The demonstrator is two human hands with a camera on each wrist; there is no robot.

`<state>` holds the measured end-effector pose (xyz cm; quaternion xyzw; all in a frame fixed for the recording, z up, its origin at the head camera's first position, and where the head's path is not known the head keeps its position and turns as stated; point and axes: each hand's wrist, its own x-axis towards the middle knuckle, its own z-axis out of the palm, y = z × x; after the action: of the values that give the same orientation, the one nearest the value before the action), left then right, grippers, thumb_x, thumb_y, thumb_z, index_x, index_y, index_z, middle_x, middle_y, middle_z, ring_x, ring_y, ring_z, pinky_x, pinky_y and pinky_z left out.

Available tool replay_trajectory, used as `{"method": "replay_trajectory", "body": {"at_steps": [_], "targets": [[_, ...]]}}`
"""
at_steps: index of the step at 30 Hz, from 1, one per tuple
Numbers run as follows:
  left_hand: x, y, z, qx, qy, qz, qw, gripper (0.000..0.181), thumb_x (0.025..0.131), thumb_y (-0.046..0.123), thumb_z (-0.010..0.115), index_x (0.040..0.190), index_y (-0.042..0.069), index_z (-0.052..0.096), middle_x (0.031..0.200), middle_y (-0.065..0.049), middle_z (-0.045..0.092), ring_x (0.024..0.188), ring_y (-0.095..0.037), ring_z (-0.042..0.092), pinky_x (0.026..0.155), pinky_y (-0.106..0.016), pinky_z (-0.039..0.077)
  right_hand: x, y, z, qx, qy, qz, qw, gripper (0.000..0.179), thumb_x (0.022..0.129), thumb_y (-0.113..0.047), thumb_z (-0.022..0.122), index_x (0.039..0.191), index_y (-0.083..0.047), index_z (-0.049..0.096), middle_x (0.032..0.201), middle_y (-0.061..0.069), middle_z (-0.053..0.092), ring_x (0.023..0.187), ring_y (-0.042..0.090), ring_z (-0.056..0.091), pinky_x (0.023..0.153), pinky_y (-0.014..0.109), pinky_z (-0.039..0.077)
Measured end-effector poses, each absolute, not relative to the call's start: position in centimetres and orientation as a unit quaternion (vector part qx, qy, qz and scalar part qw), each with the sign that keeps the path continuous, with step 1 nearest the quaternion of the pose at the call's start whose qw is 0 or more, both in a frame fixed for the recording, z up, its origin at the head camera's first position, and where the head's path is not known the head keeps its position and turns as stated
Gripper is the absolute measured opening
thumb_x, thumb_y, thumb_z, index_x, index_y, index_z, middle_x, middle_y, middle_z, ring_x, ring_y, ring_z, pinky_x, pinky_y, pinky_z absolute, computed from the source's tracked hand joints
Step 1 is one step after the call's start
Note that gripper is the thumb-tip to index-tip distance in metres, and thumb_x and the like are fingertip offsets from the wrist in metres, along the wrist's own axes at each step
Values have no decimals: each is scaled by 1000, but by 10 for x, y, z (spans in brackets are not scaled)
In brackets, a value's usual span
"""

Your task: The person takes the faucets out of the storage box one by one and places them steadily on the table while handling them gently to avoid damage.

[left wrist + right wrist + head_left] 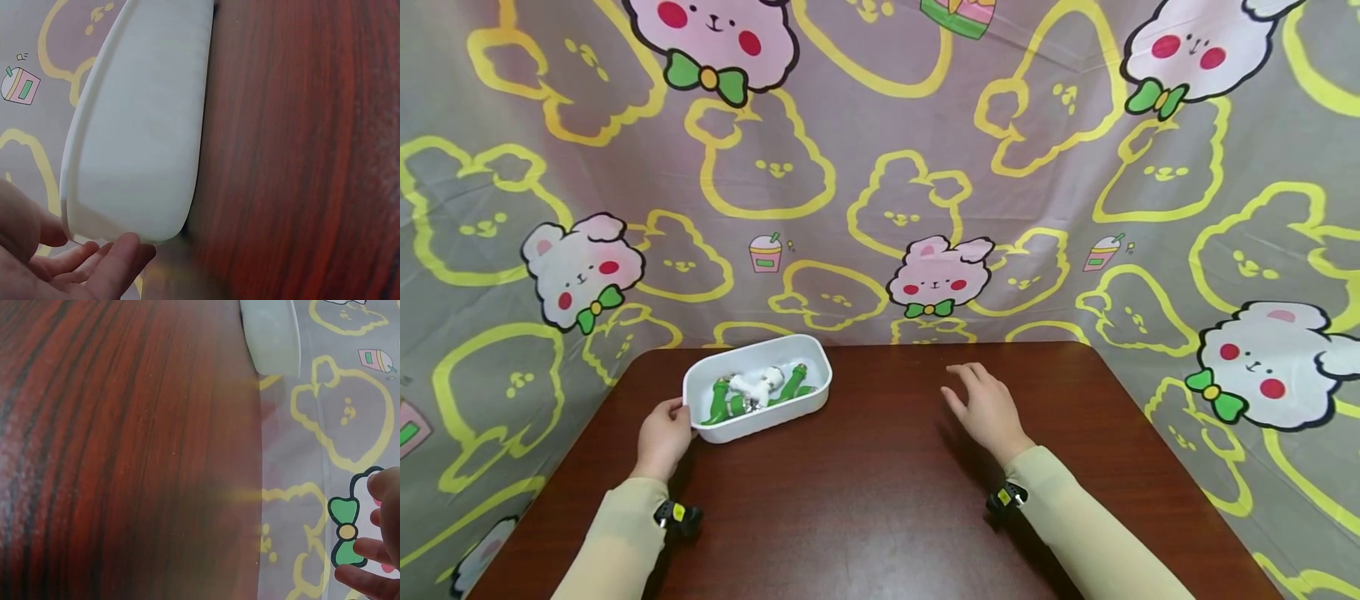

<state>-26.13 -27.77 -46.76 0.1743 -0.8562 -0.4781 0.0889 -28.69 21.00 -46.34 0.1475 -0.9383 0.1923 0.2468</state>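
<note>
At the far left of the table stands a white tray (757, 423) with rounded corners. Inside it lie several green pieces (718, 402) with brassy ends and white pieces (760, 385) with metallic parts; their exact kind is too small to tell. My left hand (664, 437) grips the tray's left end, the thumb at the rim and the fingers against the outer wall, as the left wrist view shows. Over the right half of the table my right hand (988, 412) hovers apart from everything, its fingers relaxed and holding nothing.
The dark red-brown wooden table (880, 500) reaches back to a patterned cloth (850, 192) that hangs behind it and along both sides. Each sleeve carries a small black device (679, 515) at the wrist.
</note>
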Motion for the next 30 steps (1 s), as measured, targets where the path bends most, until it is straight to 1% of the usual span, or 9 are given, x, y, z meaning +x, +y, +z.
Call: {"method": "replay_trajectory", "body": {"at_steps": [6, 8, 15, 22, 26, 30], "targets": [[-263, -275, -470, 171, -859, -475, 90, 48, 108, 13, 37, 143, -19, 42, 126, -39, 55, 92, -35, 71, 67, -23, 58, -288, 208, -462, 153, -936, 193, 253, 38, 98, -32, 71, 128, -11, 68, 120, 12, 66, 104, 33, 69, 89, 53, 55], [-263, -274, -470, 171, -859, -474, 86, 48, 108, 13, 37, 143, -19, 42, 126, -39, 55, 93, -35, 71, 69, -24, 59, -289, 208, -461, 153, -936, 194, 250, 38, 98, -32, 72, 129, -11, 68, 120, 12, 67, 104, 33, 69, 90, 53, 55], [-264, -272, -472, 168, -854, -484, 90, 48, 107, 13, 37, 143, -19, 42, 125, -39, 55, 92, -32, 71, 66, -20, 57, -289, 202, -458, 142, -943, 212, 215, 42, 97, -33, 72, 132, -11, 66, 126, 11, 66, 112, 31, 68, 95, 53, 54], [-264, -265, -471, 163, -856, -481, 96, 47, 107, 12, 37, 141, -20, 43, 122, -38, 56, 96, -38, 69, 66, -20, 57, -289, 196, -457, 144, -940, 238, 198, 43, 97, -32, 72, 133, -11, 65, 128, 10, 67, 115, 30, 68, 99, 50, 54], [-264, -262, -471, 161, -854, -484, 100, 46, 107, 11, 37, 140, -20, 44, 121, -38, 57, 94, -37, 70, 65, -19, 56, -290, 191, -458, 146, -939, 245, 191, 42, 98, -32, 71, 134, -11, 65, 129, 10, 66, 116, 30, 67, 100, 50, 54], [-265, -260, -471, 161, -854, -487, 89, 47, 107, 12, 37, 142, -19, 42, 124, -38, 55, 99, -39, 69, 68, -20, 57, -291, 185, -458, 142, -941, 250, 177, 43, 98, -31, 71, 136, -12, 64, 131, 10, 65, 119, 29, 67, 103, 49, 53]]}}
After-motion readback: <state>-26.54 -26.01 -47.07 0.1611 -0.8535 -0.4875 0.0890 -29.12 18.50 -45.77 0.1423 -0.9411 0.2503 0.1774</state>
